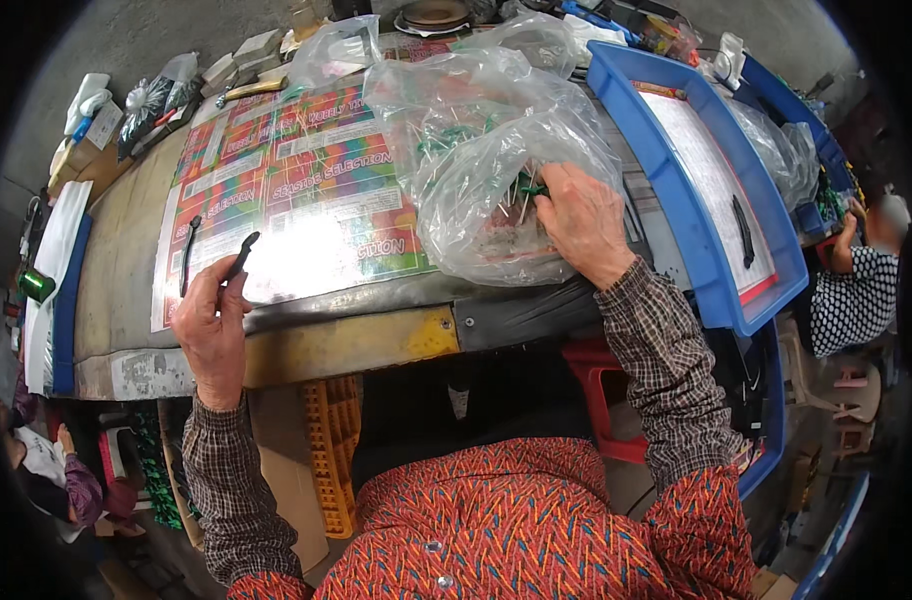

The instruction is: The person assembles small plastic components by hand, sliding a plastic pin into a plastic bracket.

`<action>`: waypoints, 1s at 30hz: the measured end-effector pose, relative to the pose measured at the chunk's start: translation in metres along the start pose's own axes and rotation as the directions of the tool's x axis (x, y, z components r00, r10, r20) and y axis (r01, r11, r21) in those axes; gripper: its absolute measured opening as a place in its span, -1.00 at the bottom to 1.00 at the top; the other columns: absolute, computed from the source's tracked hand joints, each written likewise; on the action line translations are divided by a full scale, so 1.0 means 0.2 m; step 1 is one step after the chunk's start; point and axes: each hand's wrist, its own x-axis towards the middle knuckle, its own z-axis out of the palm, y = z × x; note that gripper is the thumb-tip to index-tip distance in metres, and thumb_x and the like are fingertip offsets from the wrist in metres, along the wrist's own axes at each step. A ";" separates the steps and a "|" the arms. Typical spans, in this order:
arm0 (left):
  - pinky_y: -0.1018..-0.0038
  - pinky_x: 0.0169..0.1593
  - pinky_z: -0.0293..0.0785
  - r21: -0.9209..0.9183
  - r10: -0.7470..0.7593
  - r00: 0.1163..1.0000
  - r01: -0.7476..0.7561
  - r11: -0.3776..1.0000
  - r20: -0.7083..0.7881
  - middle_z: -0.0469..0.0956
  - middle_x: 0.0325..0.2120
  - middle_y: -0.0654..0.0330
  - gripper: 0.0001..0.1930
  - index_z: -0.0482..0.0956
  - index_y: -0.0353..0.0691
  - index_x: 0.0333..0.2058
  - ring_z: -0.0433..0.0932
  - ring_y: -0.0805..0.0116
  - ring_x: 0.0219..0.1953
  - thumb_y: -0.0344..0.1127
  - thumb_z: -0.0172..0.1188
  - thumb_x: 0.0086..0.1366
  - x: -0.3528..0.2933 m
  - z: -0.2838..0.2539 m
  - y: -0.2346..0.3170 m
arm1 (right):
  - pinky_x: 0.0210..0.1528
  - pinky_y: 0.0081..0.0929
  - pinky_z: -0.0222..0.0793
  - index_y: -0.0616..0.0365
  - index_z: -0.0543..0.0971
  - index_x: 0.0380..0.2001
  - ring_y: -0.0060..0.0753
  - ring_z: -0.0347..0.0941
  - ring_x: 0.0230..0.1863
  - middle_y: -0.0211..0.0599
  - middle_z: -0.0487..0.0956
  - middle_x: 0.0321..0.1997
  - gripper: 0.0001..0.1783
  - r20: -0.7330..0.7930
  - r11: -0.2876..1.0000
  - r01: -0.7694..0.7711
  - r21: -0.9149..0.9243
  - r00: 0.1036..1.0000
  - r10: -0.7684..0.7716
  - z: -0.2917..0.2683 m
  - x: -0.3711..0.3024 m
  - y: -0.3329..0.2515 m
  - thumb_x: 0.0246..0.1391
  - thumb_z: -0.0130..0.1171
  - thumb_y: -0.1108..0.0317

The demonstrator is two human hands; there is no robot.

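A small black curved piece [242, 254] is pinched between the thumb and fingers of my left hand [213, 325], raised over the printed sheets. A similar slim black piece [190, 254] lies on the table just beyond that hand. My right hand [588, 222] reaches into the mouth of a clear plastic bag [476, 225], its fingers curled together. At its fingertips are thin pale pins with green ends [524, 188]; what exactly the fingers hold is hidden. More green-ended pins [456, 135] show through the plastic farther back.
Colourful printed sheets [321, 185] cover the table's middle. To the right stands a blue tray [721, 285] with paper and a black piece [744, 232]. A hammer [253, 90] and bagged items line the far edge. Other people sit at far right [856, 290] and lower left [61, 475].
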 end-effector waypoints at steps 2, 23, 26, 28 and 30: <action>0.61 -0.49 0.34 -0.104 -0.053 0.998 0.050 0.993 -0.032 0.43 -0.56 0.26 -0.84 0.54 -0.40 -0.18 0.41 0.57 -0.58 -0.50 0.16 0.26 -0.01 0.02 0.06 | -0.40 -0.11 0.40 0.24 0.45 -0.45 0.08 0.51 -0.40 -0.05 0.52 -0.42 -0.91 -0.009 1.000 -0.002 -0.024 1.000 0.002 -0.01 -0.01 0.01 -0.06 0.12 0.47; 0.71 -0.55 0.28 -0.617 -0.191 0.963 0.270 0.739 0.193 0.54 -0.46 0.16 -0.90 0.46 -0.41 -0.21 0.38 0.64 -0.61 -0.51 0.05 0.33 -0.18 0.03 0.30 | -0.40 -0.21 0.40 0.24 0.48 -0.44 -0.03 0.52 -0.44 -0.08 0.53 -0.50 -0.92 -0.140 0.994 0.003 0.108 0.990 0.013 -0.23 -0.16 -0.02 -0.07 0.08 0.49; 0.72 -0.57 0.28 -0.670 -0.275 0.923 0.385 0.634 0.270 0.54 -0.48 0.16 -0.89 0.47 -0.40 -0.20 0.37 0.63 -0.65 -0.51 0.06 0.33 -0.25 0.07 0.38 | -0.41 -0.28 0.38 0.25 0.51 -0.38 -0.13 0.47 -0.49 -0.14 0.49 -0.53 -0.87 -0.074 0.924 -0.003 0.382 0.997 0.034 -0.28 -0.23 -0.12 -0.09 0.11 0.49; 0.73 -0.59 0.28 -0.701 -0.288 0.878 0.478 0.529 0.382 0.55 -0.49 0.18 -0.88 0.48 -0.40 -0.19 0.37 0.64 -0.66 -0.50 0.08 0.31 -0.28 0.08 0.41 | -0.46 -0.44 0.33 0.27 0.53 -0.32 -0.36 0.39 -0.56 -0.26 0.44 -0.53 -0.81 0.072 0.830 -0.083 0.552 0.996 0.052 -0.31 -0.29 -0.21 -0.09 0.14 0.53; 0.74 -0.60 0.26 -0.705 -0.316 0.819 0.573 0.418 0.478 0.55 -0.50 0.20 -0.86 0.49 -0.40 -0.19 0.36 0.67 -0.67 -0.50 0.12 0.29 -0.32 0.10 0.47 | -0.48 -0.49 0.31 0.27 0.53 -0.29 -0.44 0.39 -0.56 -0.28 0.43 -0.52 -0.80 0.126 0.750 -0.104 0.653 0.992 0.027 -0.30 -0.36 -0.31 -0.08 0.16 0.55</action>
